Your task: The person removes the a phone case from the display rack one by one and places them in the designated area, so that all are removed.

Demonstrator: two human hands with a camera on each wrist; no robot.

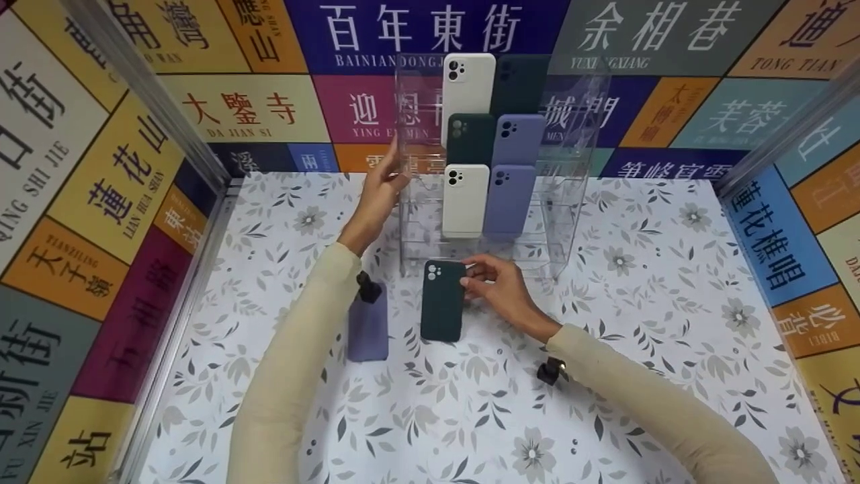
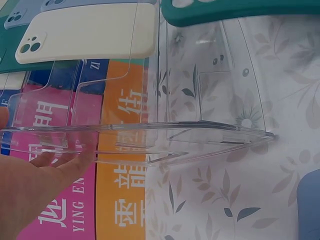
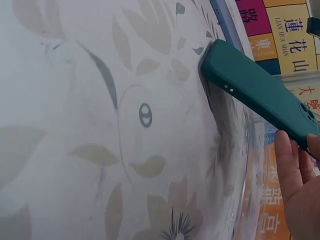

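Step in hand, by appearance: loading cases onto the clear stand (image 1: pixel 564 228). The left hand (image 1: pixel 378 195) grips the stand's 9 o'clock side. The right hand (image 1: pixel 502 288) pinches the dark green case (image 1: pixel 441 306), tilted, at the stand's 7 o'clock. A purple case (image 1: pixel 368 333) lies at 8 o'clock. Next move likely requires lifting toward 12 o'clock, stand braced.

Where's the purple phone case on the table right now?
In the head view, the purple phone case lies on the floral tabletop, left of the dark green phone case in the right hand.
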